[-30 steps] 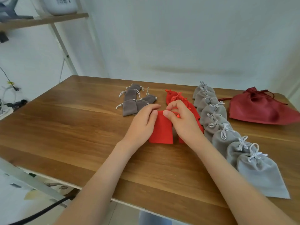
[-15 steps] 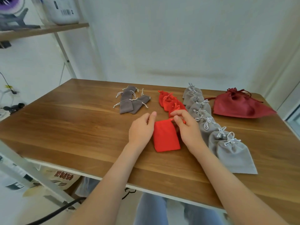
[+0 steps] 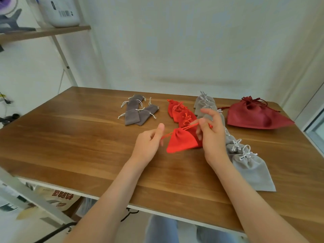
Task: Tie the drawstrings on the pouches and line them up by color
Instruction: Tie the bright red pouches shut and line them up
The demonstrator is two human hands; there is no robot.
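Note:
A bright red pouch (image 3: 181, 142) lies mid-table with its mouth gathered. My left hand (image 3: 149, 144) pinches the pouch's left drawstring (image 3: 165, 136) and my right hand (image 3: 211, 135) pinches the right drawstring (image 3: 190, 127); both cords are pulled taut outward. Behind it runs a row of tied red pouches (image 3: 180, 112). A line of light grey pouches (image 3: 250, 165) with white bows runs along the right, partly hidden by my right hand. Several small dark grey pouches (image 3: 135, 113) lie in a loose pile at the back left.
A large dark red drawstring bag (image 3: 254, 115) sits at the back right of the wooden table (image 3: 70, 137). A shelf (image 3: 43, 32) with a white appliance stands at the left wall. A paper bag and cable lie under the table.
My hands have moved apart from the pouch's top and now pull the two cords outward; the flat pouch's mouth has cinched shut. The camera has tilted up.

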